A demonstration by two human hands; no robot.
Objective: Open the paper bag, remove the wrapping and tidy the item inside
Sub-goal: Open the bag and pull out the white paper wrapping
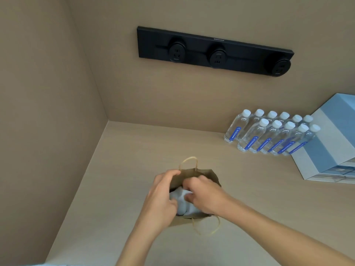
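A brown paper bag point(206, 174) with twisted paper handles stands open on the beige counter point(134, 169). Inside it lies a bundle in white wrapping point(181, 202). My left hand point(160, 194) grips the bag's left rim, fingers curled over the edge and thumb against the wrapping. My right hand point(206, 196) reaches into the bag's mouth from the right, its fingers closed on the white wrapping. What the wrapping holds is hidden.
Several water bottles point(269, 134) with white caps stand in rows at the back right. A blue and white box point(330, 144) sits beside them at the right edge. A black socket strip point(215, 51) hangs on the back wall. A side wall bounds the counter on the left.
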